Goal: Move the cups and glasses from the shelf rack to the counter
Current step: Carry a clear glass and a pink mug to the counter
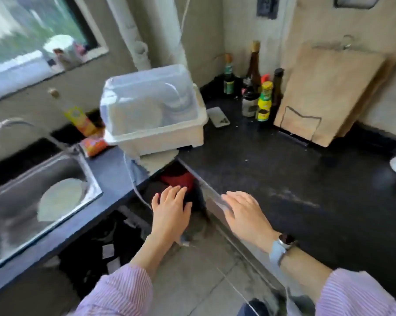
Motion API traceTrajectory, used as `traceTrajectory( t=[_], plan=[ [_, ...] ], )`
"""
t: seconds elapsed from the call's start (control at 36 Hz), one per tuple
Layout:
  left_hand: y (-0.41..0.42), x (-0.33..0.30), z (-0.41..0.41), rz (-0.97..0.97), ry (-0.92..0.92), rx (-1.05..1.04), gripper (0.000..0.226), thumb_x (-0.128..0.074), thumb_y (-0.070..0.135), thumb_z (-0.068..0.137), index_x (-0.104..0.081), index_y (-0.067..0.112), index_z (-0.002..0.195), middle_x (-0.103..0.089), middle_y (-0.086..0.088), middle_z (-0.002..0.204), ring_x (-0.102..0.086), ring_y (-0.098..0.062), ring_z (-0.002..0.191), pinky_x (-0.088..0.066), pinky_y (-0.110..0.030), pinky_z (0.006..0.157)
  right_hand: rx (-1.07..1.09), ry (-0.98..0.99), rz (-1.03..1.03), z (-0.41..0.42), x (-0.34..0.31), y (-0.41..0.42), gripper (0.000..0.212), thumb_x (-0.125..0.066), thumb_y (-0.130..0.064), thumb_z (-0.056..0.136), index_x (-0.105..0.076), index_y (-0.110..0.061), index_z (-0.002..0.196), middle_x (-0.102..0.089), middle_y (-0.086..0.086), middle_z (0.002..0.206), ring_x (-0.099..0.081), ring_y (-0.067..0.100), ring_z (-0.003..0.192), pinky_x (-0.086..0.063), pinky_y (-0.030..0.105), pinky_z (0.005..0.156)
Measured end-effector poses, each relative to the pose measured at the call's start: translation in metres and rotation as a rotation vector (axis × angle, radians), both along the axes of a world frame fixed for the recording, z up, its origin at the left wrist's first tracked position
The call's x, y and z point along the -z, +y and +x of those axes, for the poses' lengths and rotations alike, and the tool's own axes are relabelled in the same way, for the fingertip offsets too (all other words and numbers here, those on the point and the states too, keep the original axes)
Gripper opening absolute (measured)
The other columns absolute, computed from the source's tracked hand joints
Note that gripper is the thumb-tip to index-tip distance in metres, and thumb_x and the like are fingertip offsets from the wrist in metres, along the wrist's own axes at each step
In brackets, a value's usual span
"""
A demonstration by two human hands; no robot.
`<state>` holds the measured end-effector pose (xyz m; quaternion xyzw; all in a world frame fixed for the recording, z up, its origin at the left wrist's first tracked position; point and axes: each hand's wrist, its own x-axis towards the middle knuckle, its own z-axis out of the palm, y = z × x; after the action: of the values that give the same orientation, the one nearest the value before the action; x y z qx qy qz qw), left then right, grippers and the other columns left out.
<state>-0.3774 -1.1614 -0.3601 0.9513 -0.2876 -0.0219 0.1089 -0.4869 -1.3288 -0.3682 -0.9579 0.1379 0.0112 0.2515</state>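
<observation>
Cups and glasses: I see none on the dark surface (272, 169) yet; both hands' fingers spread, empty.

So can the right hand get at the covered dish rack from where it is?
Probably yes: the right hand is empty over the counter edge, with bare counter up to the dish rack; its clear lid is shut, though.

A black L-shaped worktop (272, 169) fills the right and centre of the frame. At its back corner stands a lidded dish rack (153, 110), a phone (218, 117) just right of it. Sauce bottles (264, 101) cluster in the upper middle beside a leaning wooden cutting board (324, 92). A steel sink (33, 192) is set in at left.
</observation>
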Motion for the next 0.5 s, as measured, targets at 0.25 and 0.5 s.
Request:
traceTrajectory(
  t=[0.25,0.5],
  plan=[
    [0.337,-0.044,-0.080,0.030,-0.080,-0.523,0.044,-0.043,0.038,0.092,-0.042,0.024,0.134,-0.046,0.005,0.141,-0.034,-0.016,0.134,-0.024,-0.040,0.112,-0.544,-0.078,-0.063,0.034,-0.045,0.292,0.046,-0.035,-0.031,0.096,-0.034,-0.020,0.140,-0.036,0.000,0.147,-0.026,0.019,0.137,-0.017,0.038,0.115],
    [0.552,-0.079,-0.167,-0.045,-0.103,-1.054,0.043,-0.051,0.034,0.090,-0.047,0.022,0.130,-0.051,0.000,0.137,-0.041,-0.020,0.129,-0.030,-0.042,0.107,-1.028,-0.202,-0.118,0.043,-0.083,0.526,0.044,-0.038,-0.031,0.094,-0.041,-0.019,0.136,-0.046,0.001,0.141,-0.037,0.019,0.132,-0.026,0.038,0.111]
  ],
)
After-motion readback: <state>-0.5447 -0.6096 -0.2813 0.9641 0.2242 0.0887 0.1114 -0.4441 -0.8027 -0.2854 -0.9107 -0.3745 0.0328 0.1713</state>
